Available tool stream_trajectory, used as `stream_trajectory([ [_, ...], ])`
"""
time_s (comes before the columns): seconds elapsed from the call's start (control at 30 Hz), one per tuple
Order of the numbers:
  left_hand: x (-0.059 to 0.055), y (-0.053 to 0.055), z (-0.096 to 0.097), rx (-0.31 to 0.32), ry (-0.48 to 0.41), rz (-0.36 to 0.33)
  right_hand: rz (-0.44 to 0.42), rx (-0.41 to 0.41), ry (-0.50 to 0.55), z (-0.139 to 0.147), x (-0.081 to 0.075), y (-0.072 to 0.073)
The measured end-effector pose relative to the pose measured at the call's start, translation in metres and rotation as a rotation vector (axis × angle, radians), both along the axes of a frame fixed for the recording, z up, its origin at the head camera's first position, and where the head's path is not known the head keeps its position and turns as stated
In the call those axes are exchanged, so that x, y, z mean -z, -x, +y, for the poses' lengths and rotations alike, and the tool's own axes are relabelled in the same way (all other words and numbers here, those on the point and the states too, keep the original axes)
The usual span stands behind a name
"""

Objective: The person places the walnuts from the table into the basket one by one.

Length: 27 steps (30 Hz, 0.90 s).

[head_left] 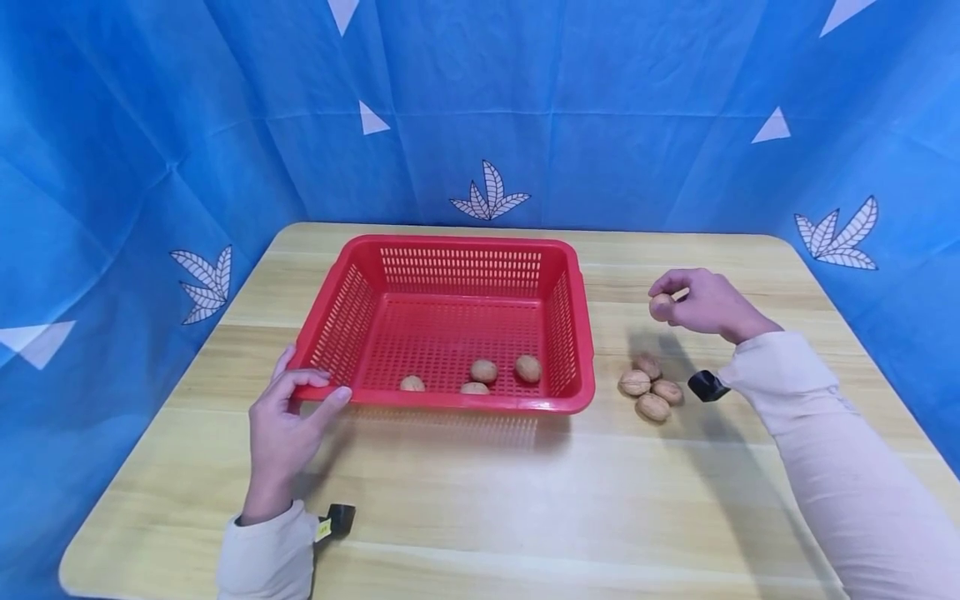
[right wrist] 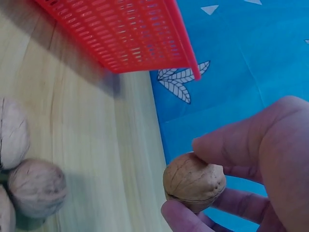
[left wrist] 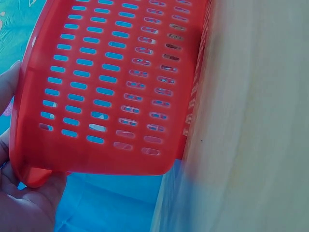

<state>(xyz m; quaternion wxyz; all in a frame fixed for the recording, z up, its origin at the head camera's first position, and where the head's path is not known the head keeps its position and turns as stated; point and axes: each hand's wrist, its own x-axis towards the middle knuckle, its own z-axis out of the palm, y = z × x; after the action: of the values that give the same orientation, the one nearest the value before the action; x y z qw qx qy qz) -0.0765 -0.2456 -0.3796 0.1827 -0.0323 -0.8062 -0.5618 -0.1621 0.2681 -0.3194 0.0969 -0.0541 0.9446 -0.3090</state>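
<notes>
A red plastic basket (head_left: 465, 402) with slotted walls stands on the table, several walnuts (head_left: 528, 368) lying inside near its front wall. My left hand (head_left: 288, 433) grips the basket's front left corner, thumb over the near rim and fingers on the left side. To the right of the basket, my right hand (head_left: 708, 302) pinches a single walnut (right wrist: 194, 181) between thumb and fingertips, held above the table. Below that hand a small cluster of walnuts (head_left: 634, 382) lies on the wood, also showing at the left edge of the right wrist view.
The pale wooden table (head_left: 480, 500) has rounded corners. A blue cloth (head_left: 480, 108) with white leaf and triangle prints hangs behind it and along both sides. A small black wrist camera (head_left: 708, 386) sits by the right cuff, another (head_left: 342, 520) by the left cuff.
</notes>
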Motion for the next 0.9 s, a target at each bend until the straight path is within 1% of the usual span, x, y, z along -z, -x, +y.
stream_trajectory([
  [0.2,0.000,0.000,0.001,-0.001,-0.011,0.004,0.034,0.012,0.006,-0.008,-0.006,0.004],
  [0.47,0.000,-0.001,0.001,-0.007,-0.013,-0.002,0.019,0.027,0.014,-0.018,-0.013,0.008],
  [0.6,0.002,0.000,0.001,0.004,-0.026,0.014,0.052,0.031,0.000,-0.023,-0.017,0.011],
  [0.7,0.003,0.001,0.001,0.004,-0.020,0.018,0.073,0.030,0.000,-0.027,-0.020,0.012],
  [0.9,0.001,-0.001,0.001,-0.016,0.006,0.006,0.071,0.018,0.035,-0.037,-0.024,0.013],
])
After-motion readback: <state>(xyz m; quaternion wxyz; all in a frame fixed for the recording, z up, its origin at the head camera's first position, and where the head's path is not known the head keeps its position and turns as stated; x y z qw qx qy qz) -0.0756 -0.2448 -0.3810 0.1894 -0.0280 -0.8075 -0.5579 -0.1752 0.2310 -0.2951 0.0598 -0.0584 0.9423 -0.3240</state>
